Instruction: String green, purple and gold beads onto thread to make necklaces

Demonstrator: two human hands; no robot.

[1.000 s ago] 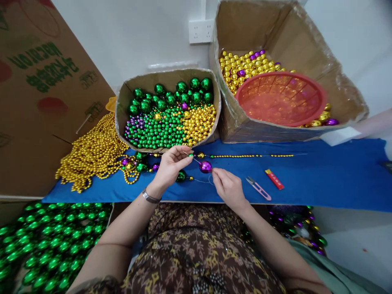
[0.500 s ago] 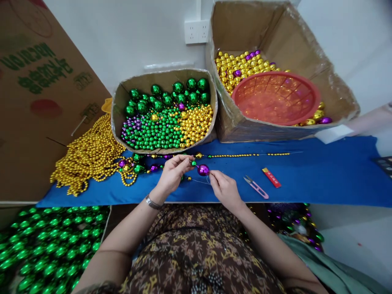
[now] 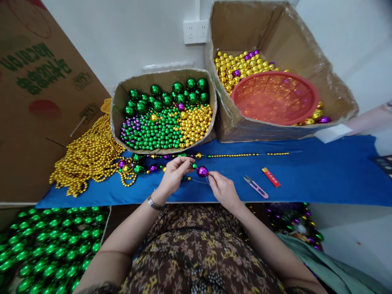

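Between my hands a large shiny purple bead (image 3: 202, 171) hangs on a thin thread, with a small green bead (image 3: 194, 165) on its left. My left hand (image 3: 176, 174) is closed in a pinch on the thread just beside the green bead. My right hand (image 3: 224, 188) pinches at the right side of the purple bead, where the thread comes out; its fingertips hide the exact grip. A pale thread with a small gold bead (image 3: 189, 178) lies below, running towards my right fingers. Behind my hands stretches a strand of mixed beads with a gold section (image 3: 235, 154).
A carton of green, gold and purple beads (image 3: 159, 132) stands behind my hands. To its right, a bigger carton (image 3: 245, 24) holds a red basket (image 3: 275, 116). Pink thread snips (image 3: 256, 187) and a red packet (image 3: 270, 177) lie right. Gold bead strands (image 3: 88, 155) pile up left.
Both hands keep their pinches in nearly the same place. The purple bead has shifted very slightly left and down along with my fingers.
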